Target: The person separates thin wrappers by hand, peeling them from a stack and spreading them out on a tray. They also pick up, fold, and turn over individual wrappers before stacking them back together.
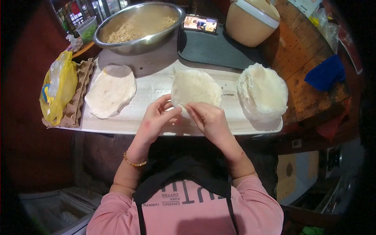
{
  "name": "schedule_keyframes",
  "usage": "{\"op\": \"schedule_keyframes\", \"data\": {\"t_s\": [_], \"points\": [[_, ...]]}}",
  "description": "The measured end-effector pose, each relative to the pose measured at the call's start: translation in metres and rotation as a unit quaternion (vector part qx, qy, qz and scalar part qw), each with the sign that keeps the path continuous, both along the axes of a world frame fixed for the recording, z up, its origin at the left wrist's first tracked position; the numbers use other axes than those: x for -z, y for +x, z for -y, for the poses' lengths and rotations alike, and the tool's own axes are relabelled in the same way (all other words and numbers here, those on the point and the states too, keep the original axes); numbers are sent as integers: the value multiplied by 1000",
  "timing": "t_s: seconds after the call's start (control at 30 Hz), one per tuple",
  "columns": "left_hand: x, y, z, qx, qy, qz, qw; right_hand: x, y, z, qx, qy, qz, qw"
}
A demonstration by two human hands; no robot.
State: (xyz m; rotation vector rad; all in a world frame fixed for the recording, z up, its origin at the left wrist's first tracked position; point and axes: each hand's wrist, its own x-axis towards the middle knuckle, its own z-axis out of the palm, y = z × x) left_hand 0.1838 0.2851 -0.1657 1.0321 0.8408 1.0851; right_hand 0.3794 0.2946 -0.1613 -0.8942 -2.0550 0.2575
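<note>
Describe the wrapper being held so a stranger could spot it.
Start at the long white board below the steel bowl. At its middle, the left hand and right hand pinch one thin round wrapper. Unlike the flat pile on the left and thick stack on the right, it alone is held in fingers.

Pale round wrapper, perhaps dough, lies centrally, near edge lifted.

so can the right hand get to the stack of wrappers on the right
Probably yes: the stack lies beside the right hand on the same board, nothing between, though that hand pinches a single wrapper.
</note>
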Motion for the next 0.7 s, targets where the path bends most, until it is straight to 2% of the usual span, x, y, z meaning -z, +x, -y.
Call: {"op": "schedule_keyframes", "data": {"t_s": [0.13, 0.4, 0.47, 0.5, 0.57, 0.7], "points": [[16, 5, -8, -57, 48, -64, 995, 8, -5, 0, 13, 0, -16, 1000], [25, 4, -12, -63, 21, -45, 997, 20, -13, -4, 48, -65, -78, 994], [23, 8, -11, -71, 17, -32, 997, 16, -15, -4, 29, -133, -74, 988], [23, 10, -11, -74, 26, -50, 996, 15, -16, -6, 29, -133, -75, 988], [24, 10, -11, -77, 34, -68, 994, 14, -15, -12, 5, -37, -15, 999], [26, 7, -11, -43, 37, -56, 997, 14, -16, -13, 6, -39, -13, 999]]}}
